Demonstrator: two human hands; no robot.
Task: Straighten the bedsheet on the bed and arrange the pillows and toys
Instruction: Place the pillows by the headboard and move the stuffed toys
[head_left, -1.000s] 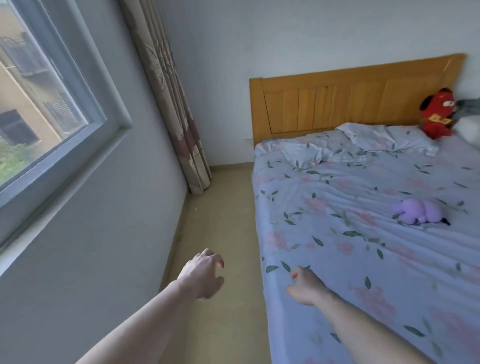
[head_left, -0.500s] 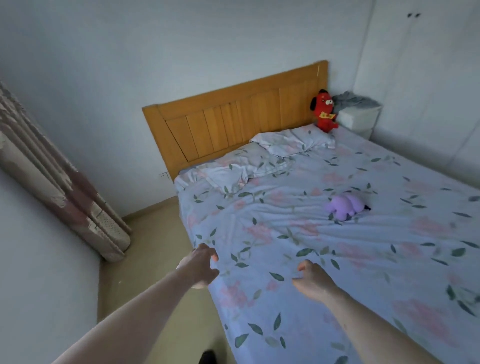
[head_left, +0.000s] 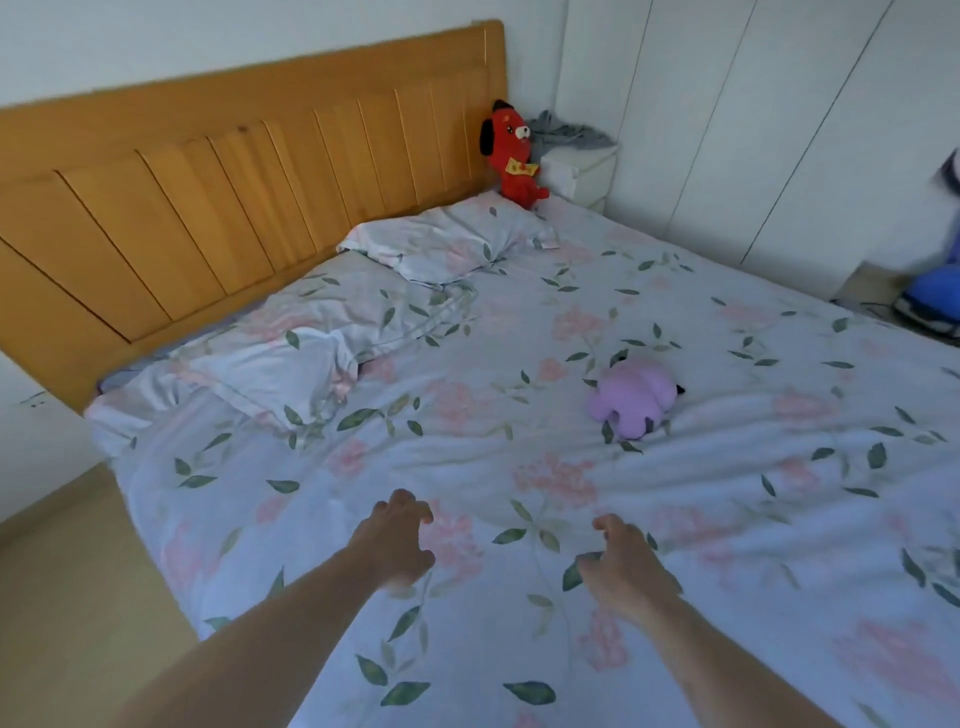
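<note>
Reached out over the floral bedsheet (head_left: 519, 467) with both arms, left hand (head_left: 397, 545) and right hand (head_left: 626, 566) side by side, apart. Each grip released: fingers loosely curled, nothing held; contact with the sheet impossible to tell. Lay rumpled near the wooden headboard (head_left: 234, 171): left pillow (head_left: 260, 358) and right pillow (head_left: 447, 241), touching. Sat propped in the far corner against the headboard: red plush dog (head_left: 514, 156). Lay mid-bed, well apart from both hands: purple plush toy (head_left: 631, 397).
</note>
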